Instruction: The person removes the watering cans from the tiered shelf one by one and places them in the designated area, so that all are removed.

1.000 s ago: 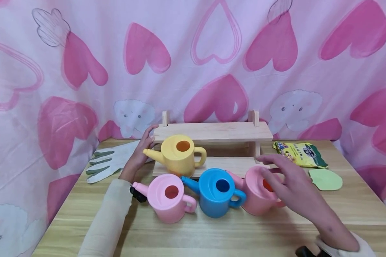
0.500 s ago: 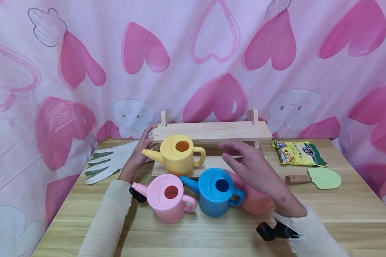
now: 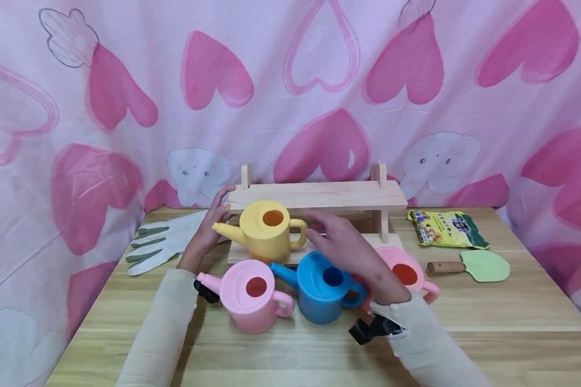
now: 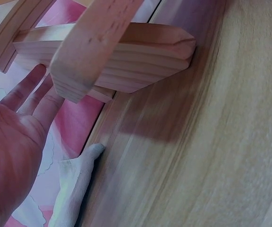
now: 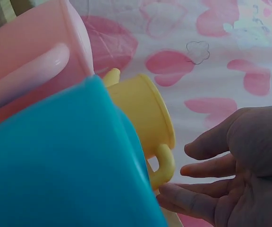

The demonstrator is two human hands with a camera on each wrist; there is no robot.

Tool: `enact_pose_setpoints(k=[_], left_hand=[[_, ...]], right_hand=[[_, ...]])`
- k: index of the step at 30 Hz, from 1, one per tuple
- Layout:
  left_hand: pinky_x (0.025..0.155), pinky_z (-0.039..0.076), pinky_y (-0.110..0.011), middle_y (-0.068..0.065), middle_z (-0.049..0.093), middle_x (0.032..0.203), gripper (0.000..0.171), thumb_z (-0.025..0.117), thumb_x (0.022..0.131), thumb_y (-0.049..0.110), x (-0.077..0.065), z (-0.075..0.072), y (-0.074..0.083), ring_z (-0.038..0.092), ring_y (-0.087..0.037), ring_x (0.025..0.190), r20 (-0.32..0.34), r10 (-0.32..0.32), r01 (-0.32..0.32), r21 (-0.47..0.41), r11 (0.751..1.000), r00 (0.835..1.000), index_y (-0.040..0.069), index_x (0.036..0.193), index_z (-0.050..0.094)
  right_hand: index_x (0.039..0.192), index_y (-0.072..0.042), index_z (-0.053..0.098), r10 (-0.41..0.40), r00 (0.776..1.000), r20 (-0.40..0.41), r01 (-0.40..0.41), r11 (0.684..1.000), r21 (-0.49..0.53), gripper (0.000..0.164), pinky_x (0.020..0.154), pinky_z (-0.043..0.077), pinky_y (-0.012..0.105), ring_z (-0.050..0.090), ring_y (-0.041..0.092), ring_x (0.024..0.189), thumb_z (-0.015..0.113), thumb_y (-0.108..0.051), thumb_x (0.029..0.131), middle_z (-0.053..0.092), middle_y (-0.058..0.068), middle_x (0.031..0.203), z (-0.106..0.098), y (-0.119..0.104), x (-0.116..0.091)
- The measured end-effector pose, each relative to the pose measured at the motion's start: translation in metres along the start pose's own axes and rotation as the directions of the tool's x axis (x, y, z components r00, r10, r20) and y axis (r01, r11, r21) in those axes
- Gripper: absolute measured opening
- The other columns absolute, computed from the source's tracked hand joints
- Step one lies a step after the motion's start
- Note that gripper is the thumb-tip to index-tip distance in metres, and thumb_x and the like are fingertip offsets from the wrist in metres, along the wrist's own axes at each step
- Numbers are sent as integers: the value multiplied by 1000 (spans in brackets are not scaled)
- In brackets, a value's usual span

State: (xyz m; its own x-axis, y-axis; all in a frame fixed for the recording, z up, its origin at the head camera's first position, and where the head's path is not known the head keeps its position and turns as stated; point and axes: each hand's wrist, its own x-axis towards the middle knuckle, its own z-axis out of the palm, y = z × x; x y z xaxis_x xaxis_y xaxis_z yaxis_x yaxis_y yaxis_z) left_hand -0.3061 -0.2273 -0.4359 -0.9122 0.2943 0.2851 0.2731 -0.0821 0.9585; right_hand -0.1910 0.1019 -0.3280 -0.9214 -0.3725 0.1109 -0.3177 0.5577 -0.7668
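Note:
In the head view my left hand point(image 3: 208, 231) is at the left end of a two-tier wooden shelf point(image 3: 314, 195); the left wrist view has its extended fingers against the wood point(image 4: 148, 59). My right hand point(image 3: 341, 236) reaches over the blue watering can point(image 3: 314, 301), fingers spread beside the handle of the yellow watering can point(image 3: 263, 242), holding nothing. That yellow can stands at the lower board, spout to the left. A pink watering can point(image 3: 249, 312) is left of the blue one. Another pink watering can point(image 3: 392, 255) is partly hidden behind my right forearm.
A white and green glove point(image 3: 164, 242) lies on the table point(image 3: 290, 360) to the left. On the right are a yellow packet point(image 3: 445, 228) and a green trowel point(image 3: 486, 266) with a wooden handle. A pink heart-print curtain point(image 3: 213, 134) hangs behind.
My right hand has moved left from the right pink watering can, across the blue one, to the yellow can's handle. The trowel's handle has come into view. My left hand stays at the shelf.

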Motion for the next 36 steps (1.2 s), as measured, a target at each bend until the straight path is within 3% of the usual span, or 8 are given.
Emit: enact_pose_setpoints(k=[6, 13, 17, 22, 25, 28, 33, 36], left_hand=[[96, 44, -32, -17, 40, 140, 48, 34, 111, 24, -2, -2, -2, 53, -21, 115, -8, 13, -13, -15, 1000, 1000, 16, 158, 29], [92, 43, -31, -13, 45, 132, 46, 34, 111, 20, -3, -3, -1, 54, -17, 107, -20, 23, -24, -15, 1000, 1000, 17, 157, 32], [64, 40, -19, -14, 48, 107, 46, 34, 111, 20, -4, -2, 0, 45, -11, 75, -33, 21, -21, 4, 1000, 999, 18, 157, 33], [46, 27, -17, -4, 38, 77, 47, 36, 110, 22, -4, 0, 2, 30, -6, 55, -39, 16, -15, 17, 1000, 999, 16, 157, 32], [45, 26, -18, -5, 37, 75, 48, 37, 110, 24, -4, 2, 3, 30, -4, 54, -38, 12, -12, 12, 1000, 999, 17, 157, 32], [47, 30, -18, -11, 49, 92, 48, 36, 110, 25, -4, 3, 3, 40, -5, 60, -31, 11, -11, -2, 1000, 999, 17, 157, 31], [47, 31, -18, -9, 52, 98, 48, 36, 111, 26, -3, 3, 3, 43, -5, 62, -26, 8, -8, 2, 1000, 1000, 17, 157, 31], [50, 37, -17, -10, 52, 109, 49, 36, 111, 26, -2, 3, 2, 51, -6, 72, -21, 6, -6, 2, 1000, 1000, 16, 158, 29]], right_hand=[[144, -8, 58, 7, 1000, 1, -7, 1000, 20, 41, 92, 56, 44, 60, 30, 120, 62, -10, 103, 63, 9, 135, 10, -3, 9], [142, -9, 60, 25, 1000, -3, -25, 1000, 15, 39, 78, 56, 34, 61, 24, 101, 62, -10, 104, 65, 8, 127, 15, -5, 15], [139, -9, 62, 19, 1000, 11, -19, 1000, -8, 36, 77, 56, 33, 60, 23, 100, 63, -11, 103, 65, 7, 123, 14, -5, 18], [131, -7, 67, 20, 999, 32, -19, 999, -32, 29, 75, 54, 33, 59, 23, 93, 62, -11, 103, 65, 5, 109, 15, -5, 22], [128, -7, 68, 25, 999, 43, -23, 999, -43, 25, 72, 53, 33, 58, 22, 88, 61, -11, 104, 64, 6, 103, 15, -5, 23], [125, -7, 69, 34, 998, 45, -32, 998, -55, 23, 71, 52, 33, 57, 22, 86, 60, -11, 105, 64, 9, 102, 14, -5, 23], [123, -7, 68, 41, 999, 35, -39, 996, -77, 21, 73, 53, 34, 57, 22, 88, 61, -12, 105, 64, 10, 104, 15, -5, 23], [122, -6, 68, 41, 999, 28, -38, 995, -87, 19, 74, 53, 34, 58, 22, 88, 61, -12, 105, 64, 9, 104, 15, -5, 23]])
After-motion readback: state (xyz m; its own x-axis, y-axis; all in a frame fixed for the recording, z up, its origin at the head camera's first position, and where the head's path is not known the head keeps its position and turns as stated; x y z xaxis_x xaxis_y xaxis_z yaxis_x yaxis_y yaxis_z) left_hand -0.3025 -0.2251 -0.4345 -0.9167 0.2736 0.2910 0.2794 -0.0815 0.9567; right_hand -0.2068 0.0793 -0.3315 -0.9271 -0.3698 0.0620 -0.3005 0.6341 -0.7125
